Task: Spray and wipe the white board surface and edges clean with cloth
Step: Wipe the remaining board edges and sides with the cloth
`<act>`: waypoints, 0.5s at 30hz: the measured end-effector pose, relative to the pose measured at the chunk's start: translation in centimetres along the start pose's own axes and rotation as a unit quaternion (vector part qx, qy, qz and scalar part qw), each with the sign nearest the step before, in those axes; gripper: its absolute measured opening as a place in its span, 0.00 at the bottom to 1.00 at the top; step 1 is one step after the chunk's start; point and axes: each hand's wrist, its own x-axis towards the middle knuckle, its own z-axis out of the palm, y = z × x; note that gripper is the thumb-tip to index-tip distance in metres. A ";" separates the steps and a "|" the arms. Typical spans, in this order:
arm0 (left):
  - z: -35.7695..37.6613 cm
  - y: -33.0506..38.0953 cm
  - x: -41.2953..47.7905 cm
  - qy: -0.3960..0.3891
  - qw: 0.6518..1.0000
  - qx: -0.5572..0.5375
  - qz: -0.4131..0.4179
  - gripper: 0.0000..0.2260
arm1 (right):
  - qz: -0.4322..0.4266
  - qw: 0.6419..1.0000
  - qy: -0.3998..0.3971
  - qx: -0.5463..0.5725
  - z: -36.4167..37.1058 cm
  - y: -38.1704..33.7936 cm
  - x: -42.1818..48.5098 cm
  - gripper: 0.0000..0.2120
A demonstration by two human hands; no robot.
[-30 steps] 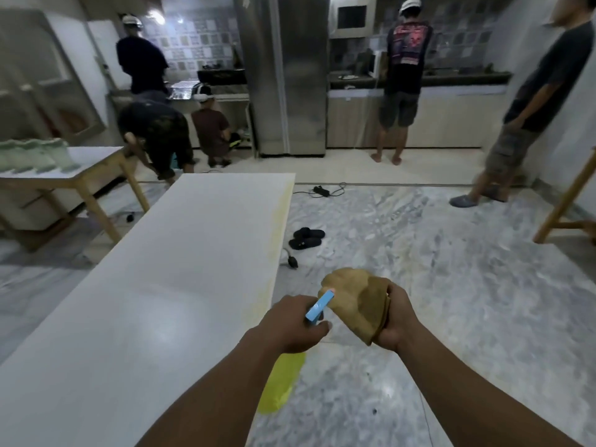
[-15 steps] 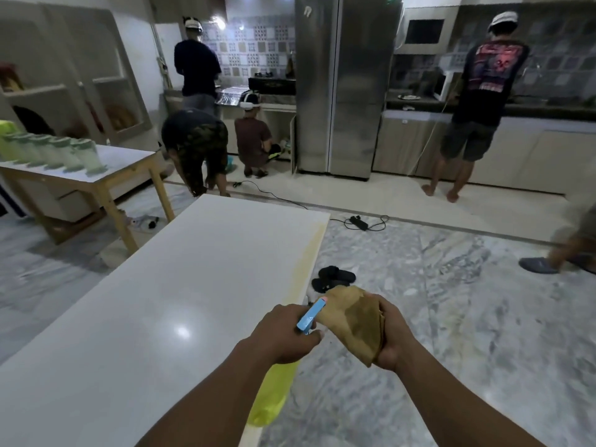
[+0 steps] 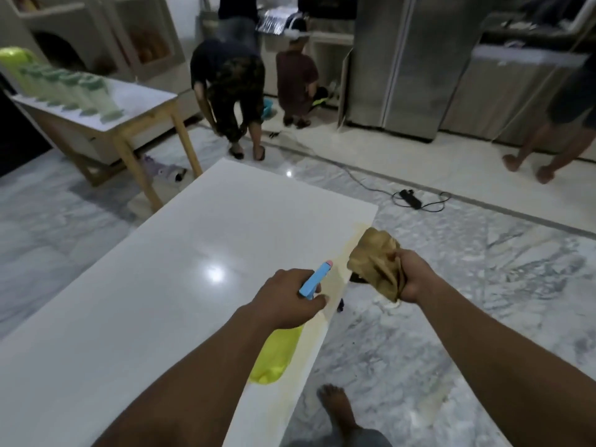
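Observation:
The long white board (image 3: 167,272) lies flat and runs from the bottom left away from me; a yellowish stain follows its right edge. My left hand (image 3: 285,298) grips a spray bottle (image 3: 277,353) with a yellow body and a blue nozzle, held over that right edge with the nozzle pointing up and away. My right hand (image 3: 414,277) is closed on a crumpled tan cloth (image 3: 375,261), held just right of the board's edge, above the floor.
A wooden table (image 3: 138,101) with several green containers stands at the far left. Two people (image 3: 235,91) bend or crouch beyond the board's far end, another stands at the right. A power strip (image 3: 411,199) with cable lies on the marble floor. My bare foot (image 3: 338,411) is by the board's right edge.
The view has tipped down and turned left, so the board fills more of the frame. Both hands have moved over toward the board's right edge, and the cloth has lifted slightly.

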 end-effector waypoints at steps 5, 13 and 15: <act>-0.5 -0.7 9.7 0.015 0.997 -0.020 -0.070 0.10 | -0.097 0.981 0.069 -0.152 0.7 -9.1 12.8 0.15; -1.0 -0.7 20.6 0.029 0.994 -0.046 -0.099 0.07 | -0.309 0.782 -0.067 -0.537 1.8 -12.7 29.5 0.13; -0.7 -0.8 21.7 0.039 0.992 -0.061 -0.099 0.07 | -0.326 0.710 -0.094 -0.617 1.1 -9.8 33.1 0.19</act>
